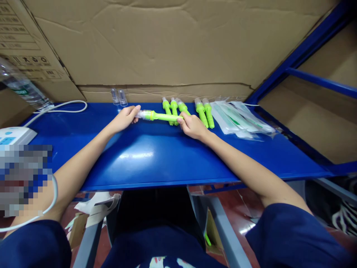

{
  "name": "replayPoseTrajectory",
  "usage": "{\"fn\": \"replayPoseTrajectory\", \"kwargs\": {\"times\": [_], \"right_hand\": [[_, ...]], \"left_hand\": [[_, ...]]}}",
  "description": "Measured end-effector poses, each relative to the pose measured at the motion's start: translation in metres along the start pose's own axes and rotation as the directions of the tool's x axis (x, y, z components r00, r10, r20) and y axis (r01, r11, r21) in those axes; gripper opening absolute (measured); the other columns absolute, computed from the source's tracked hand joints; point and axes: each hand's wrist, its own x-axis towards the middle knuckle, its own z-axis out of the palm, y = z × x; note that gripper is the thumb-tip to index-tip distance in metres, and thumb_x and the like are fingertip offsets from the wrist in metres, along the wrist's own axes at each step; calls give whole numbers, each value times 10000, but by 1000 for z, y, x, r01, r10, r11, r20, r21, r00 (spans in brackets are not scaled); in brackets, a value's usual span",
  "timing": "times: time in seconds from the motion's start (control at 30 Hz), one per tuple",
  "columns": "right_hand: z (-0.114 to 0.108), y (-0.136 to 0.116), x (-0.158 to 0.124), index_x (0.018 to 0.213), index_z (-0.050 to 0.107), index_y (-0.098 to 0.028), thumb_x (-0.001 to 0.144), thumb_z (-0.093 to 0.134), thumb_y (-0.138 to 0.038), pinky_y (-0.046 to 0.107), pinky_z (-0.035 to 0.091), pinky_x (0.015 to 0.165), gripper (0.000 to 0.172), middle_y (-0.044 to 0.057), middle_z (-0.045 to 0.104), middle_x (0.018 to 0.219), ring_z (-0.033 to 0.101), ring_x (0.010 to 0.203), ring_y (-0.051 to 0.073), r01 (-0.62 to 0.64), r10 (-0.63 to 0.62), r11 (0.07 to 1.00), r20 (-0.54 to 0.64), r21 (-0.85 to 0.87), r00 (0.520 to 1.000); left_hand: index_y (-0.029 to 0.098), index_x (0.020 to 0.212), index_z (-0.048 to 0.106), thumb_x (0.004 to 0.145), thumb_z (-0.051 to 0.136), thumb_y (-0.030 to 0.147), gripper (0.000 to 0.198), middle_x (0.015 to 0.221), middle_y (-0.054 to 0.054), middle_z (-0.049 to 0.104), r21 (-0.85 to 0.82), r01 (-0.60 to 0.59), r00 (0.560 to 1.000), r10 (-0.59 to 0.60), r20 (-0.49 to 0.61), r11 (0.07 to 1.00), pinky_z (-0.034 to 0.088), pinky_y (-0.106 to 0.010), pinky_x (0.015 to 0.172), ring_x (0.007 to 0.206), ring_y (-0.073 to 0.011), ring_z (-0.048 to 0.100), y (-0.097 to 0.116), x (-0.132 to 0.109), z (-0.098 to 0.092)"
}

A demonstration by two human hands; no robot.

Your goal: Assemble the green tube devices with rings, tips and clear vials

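Observation:
A lime-green stick with a clear plastic tip and a yellow ring point(164, 117) is held level above the blue tabletop. At its clear end, my left hand point(125, 118) is closed, fingertips pinching the tip. My right hand point(193, 125) is closed around the other end of the green handle. Just behind the right hand lie several similar green sticks with clear tips; one point(166, 106) is partly covered by the held stick. Two more, including this green stick point(209, 113), lie to the right. Two clear plastic caps point(114, 96) stand beyond my left hand.
Flat plastic bags point(237, 118) with green contents lie at the right of the blue table point(156, 163). A clear bottle point(25, 89), a white device point(16, 136) and a white cable point(71, 104) are at the left. Cardboard point(156, 44) lines the back; a blue frame point(315, 78) stands right.

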Motion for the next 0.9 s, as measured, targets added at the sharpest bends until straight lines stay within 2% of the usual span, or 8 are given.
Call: {"fn": "replayPoseTrajectory", "kwargs": {"times": [0.13,0.27,0.33,0.4,0.5,0.57,0.73,0.9], "right_hand": [[0,2,0,816,462,-260,938,2,-867,393,407,542,771,73,569,613,545,550,251,-3,3,1000,10,7,1000],[-7,-6,0,734,397,-260,939,139,-901,357,437,564,721,43,560,578,515,522,187,-43,16,962,105,270,994],[-11,-10,0,728,403,-254,953,247,-883,308,405,499,686,14,531,539,462,473,146,-134,17,868,240,479,971],[-14,-13,0,741,410,-253,954,339,-855,264,297,395,642,-25,467,503,354,411,111,-282,0,711,402,643,916],[-18,-15,1,751,397,-255,950,427,-807,240,161,326,587,-57,387,495,231,383,85,-459,-60,500,559,734,827],[-18,-16,2,749,386,-257,953,447,-786,234,157,315,570,-55,375,500,225,387,83,-494,-76,435,578,752,812],[-16,-21,5,771,464,-239,982,460,-715,226,291,364,521,-21,475,522,360,421,99,-482,-12,433,539,762,842],[-17,-28,6,907,598,-198,1007,497,-618,248,272,364,444,-6,529,595,372,428,90,-417,11,495,474,763,881]], "left_hand": [[192,865,568,1042,340,676,563,786,-65,686,154,-72,989,90,-115,986,506,-323,738,709,-181,630,7,-3,3],[185,999,609,1049,298,701,605,823,-60,703,263,-194,944,252,-211,945,524,-324,798,778,-197,662,10,-7,0],[186,1024,615,1047,270,720,636,852,-64,703,305,-263,902,345,-259,915,530,-324,804,783,-193,663,9,-8,-1],[189,1019,620,1048,240,726,658,881,-69,695,329,-303,866,402,-296,894,529,-324,810,788,-188,664,8,-8,-2],[191,981,631,1056,214,714,673,842,-57,664,330,-317,842,424,-333,889,524,-323,812,772,-178,661,7,-8,-3],[193,957,642,1061,225,708,671,783,-41,633,312,-312,842,413,-346,897,525,-327,816,758,-177,658,5,-6,-3],[190,932,651,1054,260,721,671,742,-23,600,252,-301,844,380,-379,920,541,-338,832,729,-166,637,3,-3,-4],[193,984,638,1029,349,741,621,824,-32,642,173,-328,852,371,-371,928,567,-344,840,761,-163,644,7,-4,0]]}}
